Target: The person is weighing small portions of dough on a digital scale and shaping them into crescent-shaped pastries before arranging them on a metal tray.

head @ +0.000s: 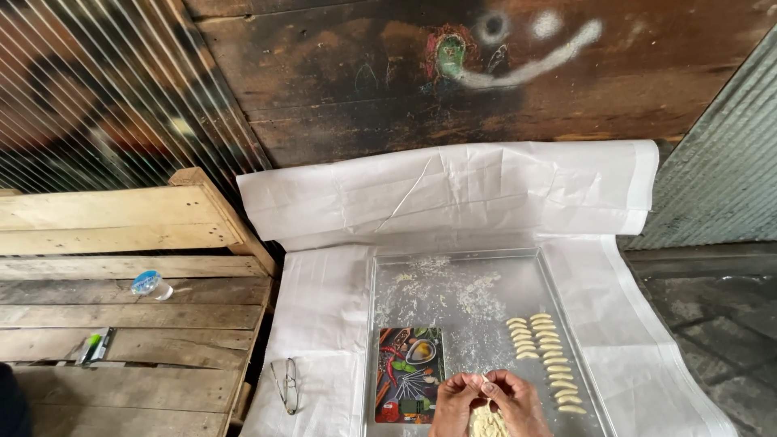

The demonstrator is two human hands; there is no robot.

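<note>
head view looks straight down on a metal tray (380,275) laid over a white woven sheet (324,307) on the ground, and at its near edge the person's two hands meet. the left hand (456,402) and the right hand (516,402) sit close together, fingertips pinched on a small bit of pale dough (486,387) held between them, above a bigger lump of dough (484,422) at the bottom edge of the picture.

to do this bit well, i'd say the fingers should press lightly and evenly so each piece comes out the same length and curve as the ones already laid down, and the hands want a little flour on them so nothing sticks or tears.

the shaped pieces (544,352) lie on the right side of the tray in two neat columns, small, cream-coloured, slightly curved like little crescents, near one another but mostly not touching. loose flour (453,295) is scattered over the far half of the tray.

just left of the hands, a rectangular board printed with spices and utensils (409,375) lies on the tray. a pair of glasses (286,385) rests on the sheet, and a wooden pallet (121,316) stands further left.
</note>
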